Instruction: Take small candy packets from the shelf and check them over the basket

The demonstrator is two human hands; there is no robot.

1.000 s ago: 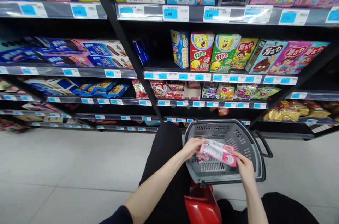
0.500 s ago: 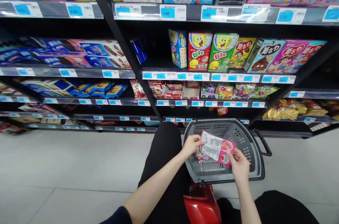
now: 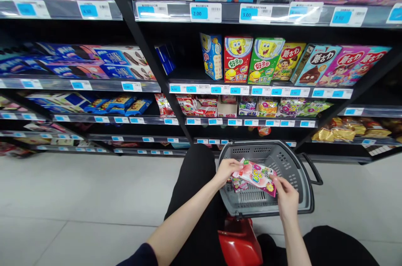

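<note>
Between my two hands is a pink candy packet (image 3: 256, 174), its colourful printed front facing up, held above the grey shopping basket (image 3: 228, 203). My left hand (image 3: 226, 171) pinches the packet's left end. At the right end, my right hand (image 3: 286, 194) grips it between thumb and fingers. Under the held packet, another pink and purple candy packet (image 3: 240, 185) lies in the basket, partly covered. The basket has slotted walls and a black handle (image 3: 310, 169) sticking out at its right.
Shelves ahead hold snack boxes (image 3: 238, 60), candy bags (image 3: 266, 107) and blue cookie boxes (image 3: 124, 57). A price-tag rail (image 3: 260, 90) runs along the shelf edge. Gold packets (image 3: 351, 129) sit low at right. Below the basket is a glossy red object (image 3: 240, 243), between my black-clothed legs (image 3: 193, 190).
The candy packet has been turned over between my hands: its white text-covered back faced up before, and now the colourful front does. Both hands remain at its ends.
</note>
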